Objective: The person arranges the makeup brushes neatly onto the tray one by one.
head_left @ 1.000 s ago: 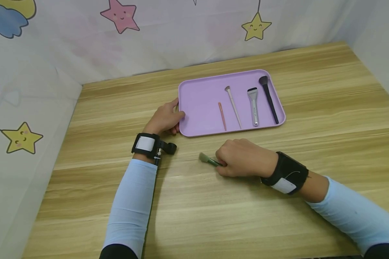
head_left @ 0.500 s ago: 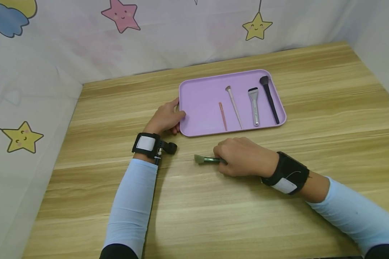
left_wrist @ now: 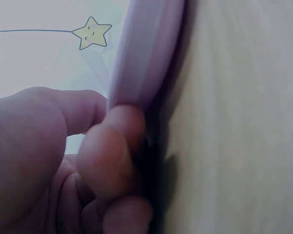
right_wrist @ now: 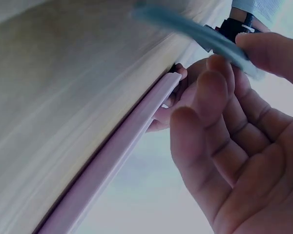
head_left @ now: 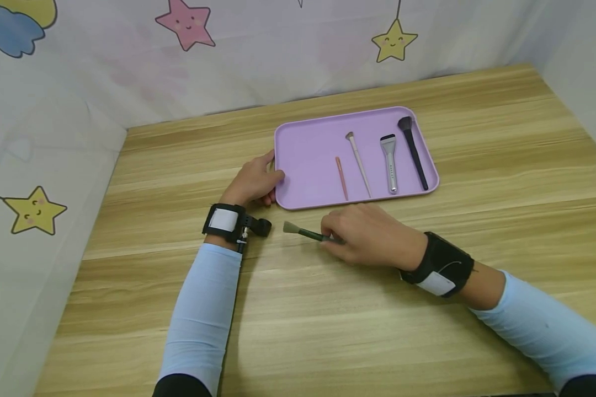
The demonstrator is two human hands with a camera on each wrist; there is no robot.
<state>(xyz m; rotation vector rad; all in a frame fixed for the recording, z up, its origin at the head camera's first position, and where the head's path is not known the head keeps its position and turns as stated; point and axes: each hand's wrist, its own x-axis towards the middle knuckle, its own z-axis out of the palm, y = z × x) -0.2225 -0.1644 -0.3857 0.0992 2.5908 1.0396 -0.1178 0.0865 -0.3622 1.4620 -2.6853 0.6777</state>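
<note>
A green-handled makeup brush (head_left: 305, 232) is pinched between the thumb and fingers of my right hand (head_left: 370, 234), in front of the tray. Its pale bristles point left, and my hand hides the handle's other end. In the right wrist view the brush (right_wrist: 200, 36) looks blurred. My left hand (head_left: 252, 179) grips the left edge of a lilac tray (head_left: 303, 149), thumb over the rim. The left wrist view shows fingertips (left_wrist: 105, 158) against the tray's side (left_wrist: 144, 53). Lying in the tray are a short pink brush (head_left: 341, 178), a slim white brush (head_left: 358, 164), a silver flat brush (head_left: 389, 164) and a black brush (head_left: 413, 153).
The wooden table (head_left: 298, 331) extends around the tray and both arms. Behind it hangs a pale curtain (head_left: 278, 49) printed with stars. Each wrist wears a black strap, the left one (head_left: 223, 219) with a small camera.
The green brush has swung in my right fingers and shifted left, its bristles ending farther from the hand. My right hand has moved slightly toward the tray. The left hand and tray stay put.
</note>
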